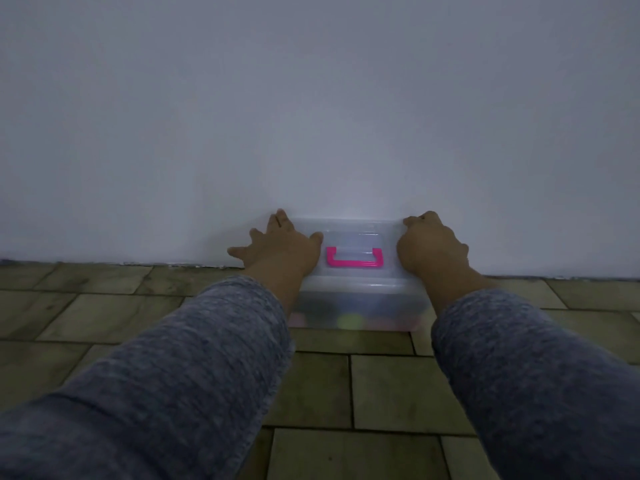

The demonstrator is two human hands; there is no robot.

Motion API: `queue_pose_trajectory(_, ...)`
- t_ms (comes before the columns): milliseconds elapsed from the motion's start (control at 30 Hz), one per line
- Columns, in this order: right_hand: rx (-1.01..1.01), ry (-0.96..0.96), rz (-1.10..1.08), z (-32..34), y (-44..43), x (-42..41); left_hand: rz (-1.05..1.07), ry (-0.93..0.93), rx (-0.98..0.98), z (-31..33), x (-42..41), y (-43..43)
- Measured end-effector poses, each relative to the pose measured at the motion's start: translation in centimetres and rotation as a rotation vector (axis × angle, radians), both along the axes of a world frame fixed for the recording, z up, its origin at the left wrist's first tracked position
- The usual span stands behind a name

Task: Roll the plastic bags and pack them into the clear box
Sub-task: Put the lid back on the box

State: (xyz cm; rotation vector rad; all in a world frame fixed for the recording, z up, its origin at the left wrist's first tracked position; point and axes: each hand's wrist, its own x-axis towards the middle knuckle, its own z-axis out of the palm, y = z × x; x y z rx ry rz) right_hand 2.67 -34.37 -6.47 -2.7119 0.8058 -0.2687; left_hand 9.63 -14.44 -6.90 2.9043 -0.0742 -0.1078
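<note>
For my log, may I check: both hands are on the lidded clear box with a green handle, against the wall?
Only the colour is wrong: the head view shows a pink handle. The left hand and right hand are on the clear box, lid on, against the wall.

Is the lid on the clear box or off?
On. The lid with the pink handle sits flat atop the clear box, left hand spread on one end, right hand curled over the other.

Both sleeved arms reach forward, left hand [282, 244] flat with fingers spread, right hand [431, 249] curling its fingers over the far edge of the clear box [358, 233].
</note>
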Motion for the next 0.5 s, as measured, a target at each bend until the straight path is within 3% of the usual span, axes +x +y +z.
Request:
queue_pose_trajectory(100,0.036,-0.012,-0.104,-0.1,0.1,-0.1,0.127,0.075,-0.117,0.2,0.2,0.0)
queue_pose_trajectory(200,0.215,0.021,-0.286,-0.1,-0.4,0.3,0.232,0.097,-0.178,0.3,0.3,-0.2)
queue_pose_trajectory(300,0.367,0.075,-0.295,0.4,-0.8,0.4,0.256,0.078,-0.176,0.1,0.4,-0.1)
queue_pose_trajectory(400,0.392,0.089,-0.271,0.5,-0.9,0.5,0.271,0.025,-0.152,0.0,0.1,-0.1)
queue_pose_trajectory(500,0.332,-0.044,-0.326,0.2,-0.6,-0.2,0.271,-0.048,-0.115,-0.1,-0.4,-0.3)
